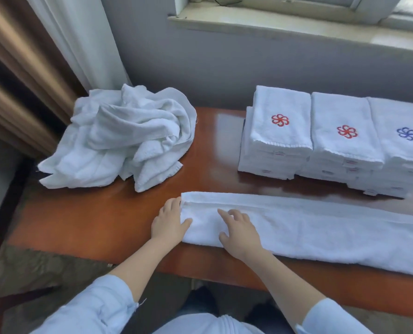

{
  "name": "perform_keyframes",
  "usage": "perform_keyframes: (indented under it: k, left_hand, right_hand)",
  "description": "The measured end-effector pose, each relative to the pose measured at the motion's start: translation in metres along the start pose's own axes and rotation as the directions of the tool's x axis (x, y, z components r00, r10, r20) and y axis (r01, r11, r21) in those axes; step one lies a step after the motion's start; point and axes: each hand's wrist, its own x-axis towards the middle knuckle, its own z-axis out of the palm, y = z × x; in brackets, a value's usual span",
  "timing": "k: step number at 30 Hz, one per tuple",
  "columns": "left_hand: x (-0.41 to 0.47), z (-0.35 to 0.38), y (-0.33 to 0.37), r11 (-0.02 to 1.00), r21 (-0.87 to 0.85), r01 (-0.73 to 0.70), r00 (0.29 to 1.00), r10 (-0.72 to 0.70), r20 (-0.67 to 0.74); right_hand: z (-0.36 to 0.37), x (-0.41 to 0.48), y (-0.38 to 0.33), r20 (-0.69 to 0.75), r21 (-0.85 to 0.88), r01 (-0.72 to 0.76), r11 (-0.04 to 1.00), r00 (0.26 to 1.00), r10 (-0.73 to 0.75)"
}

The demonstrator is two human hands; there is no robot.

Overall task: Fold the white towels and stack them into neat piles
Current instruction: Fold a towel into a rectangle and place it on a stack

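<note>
Blue sleeves [99, 307] first, then the right hand [240, 231], fingers spread flat on the long folded towel [333, 232] along the table [99, 220] edge, left hand [169, 220] against its end, fingers together, thumb on top.

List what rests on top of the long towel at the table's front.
The right hand lies flat on the long towel near its left end; the left hand touches that end, thumb on the cloth. Towel surface under the palms is hidden.

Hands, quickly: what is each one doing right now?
Left hand: open, touching the folded towel at its end.
Right hand: open, resting flat on it.
</note>
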Motion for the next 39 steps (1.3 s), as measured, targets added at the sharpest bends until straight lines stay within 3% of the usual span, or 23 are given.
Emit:
perform_keyframes:
  k: [6, 10, 16, 19, 21, 23, 25, 26, 28, 33, 36, 39]
  left_hand:
    - [0.034, -0.005, -0.007, 0.983, -0.182, 0.024, 0.998, -0.013, 0.058]
    - [0.047, -0.007, -0.007, 0.976, -0.215, 0.033, 0.997, -0.017, 0.073]
    - [0.050, -0.006, -0.008, 0.950, -0.310, 0.036, 0.996, -0.007, 0.094]
    - [0.049, -0.007, -0.004, 0.870, -0.489, 0.061, 0.990, 0.010, 0.142]
    - [0.048, -0.009, 0.006, 0.812, -0.582, 0.049, 0.988, 0.046, 0.147]
    - [0.045, -0.015, 0.021, 0.778, -0.627, 0.034, 0.981, 0.095, 0.171]
    - [0.042, -0.022, 0.042, 0.689, -0.721, 0.069, 0.963, 0.143, 0.228]
    - [0.040, -0.026, 0.053, 0.658, -0.749, 0.082, 0.955, 0.162, 0.248]
    - [0.037, -0.032, 0.079, 0.649, -0.755, 0.096, 0.943, 0.185, 0.279]
    - [0.022, -0.038, 0.146, 0.521, -0.843, 0.133, 0.880, 0.328, 0.342]
    - [0.013, -0.032, 0.180, 0.493, -0.869, 0.046, 0.886, 0.381, 0.263]
    - [0.005, -0.014, 0.206, 0.542, -0.833, -0.114, 0.925, 0.364, 0.110]
  right_hand:
    - [0.007, 0.010, -0.014, 0.079, -0.160, -0.060, 0.985, 0.994, 0.073]
    - [0.007, 0.023, -0.021, 0.104, -0.291, -0.076, 0.954, 0.988, 0.111]
    - [0.007, 0.031, -0.030, 0.100, -0.297, -0.129, 0.946, 0.981, 0.165]
    - [0.001, 0.029, -0.029, 0.117, -0.152, -0.154, 0.976, 0.978, 0.173]
    - [-0.011, 0.024, -0.029, 0.165, 0.168, -0.226, 0.960, 0.966, 0.198]
    - [-0.028, 0.016, -0.030, 0.249, 0.597, -0.306, 0.741, 0.949, 0.192]
    - [-0.043, 0.006, -0.028, 0.319, 0.810, -0.320, 0.491, 0.944, 0.088]
    - [-0.049, 0.001, -0.025, 0.328, 0.849, -0.309, 0.429, 0.944, 0.032]
    - [-0.059, -0.008, -0.018, 0.276, 0.876, -0.254, 0.410, 0.961, 0.004]
    - [-0.079, -0.030, 0.023, 0.094, 0.881, -0.172, 0.442, 0.977, 0.193]
    - [-0.089, -0.042, 0.058, 0.063, 0.894, -0.212, 0.395, 0.932, 0.357]
    - [-0.099, -0.053, 0.095, 0.019, 0.906, -0.200, 0.374, 0.901, 0.433]
